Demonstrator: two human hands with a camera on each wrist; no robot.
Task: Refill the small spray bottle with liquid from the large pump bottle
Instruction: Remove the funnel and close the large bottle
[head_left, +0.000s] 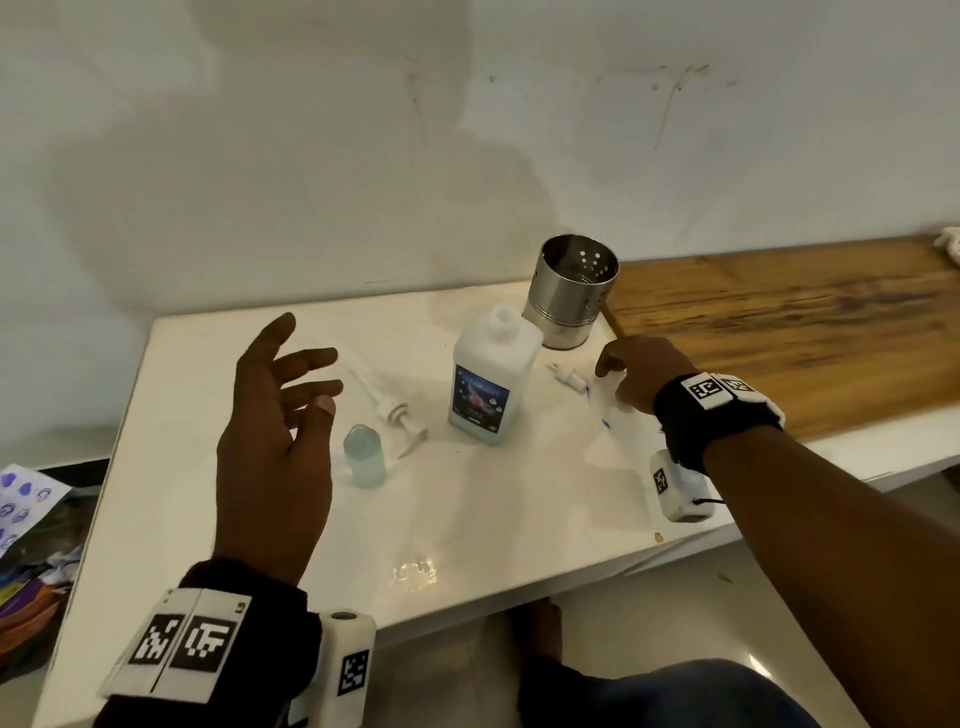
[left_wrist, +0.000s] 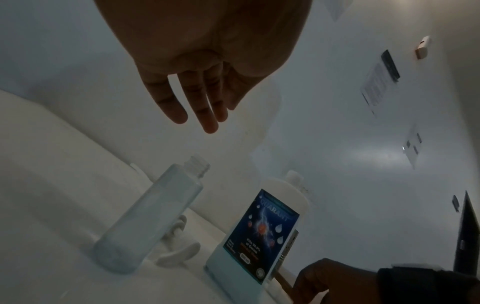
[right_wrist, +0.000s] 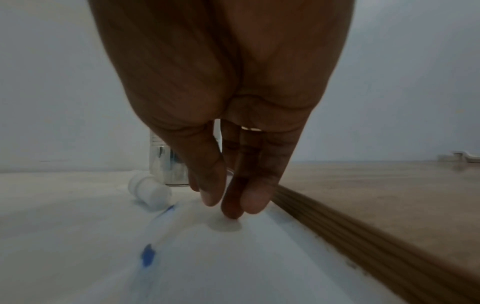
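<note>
The small clear spray bottle (head_left: 363, 462) (left_wrist: 153, 218) stands uncapped on the white table, holding pale liquid. Behind it to the right stands the large white bottle (head_left: 491, 379) (left_wrist: 259, 232) with a blue label and a bare neck. Its pump (head_left: 395, 410) lies between the two bottles. The white spray head (head_left: 569, 376) (right_wrist: 150, 193) lies right of the large bottle. My left hand (head_left: 311, 374) (left_wrist: 202, 115) hovers empty with spread fingers, left of the small bottle. My right hand (head_left: 618, 371) (right_wrist: 228, 205) points down at the table, fingertips pinching what looks like a small clear cap.
A perforated steel cup (head_left: 571, 291) stands behind the large bottle. A thin clear tube with blue marks (head_left: 605, 410) (right_wrist: 161, 232) lies by my right hand. A wooden surface (head_left: 779, 322) adjoins the white table (head_left: 467, 519) on the right. Coloured clutter (head_left: 31, 545) sits left of the table.
</note>
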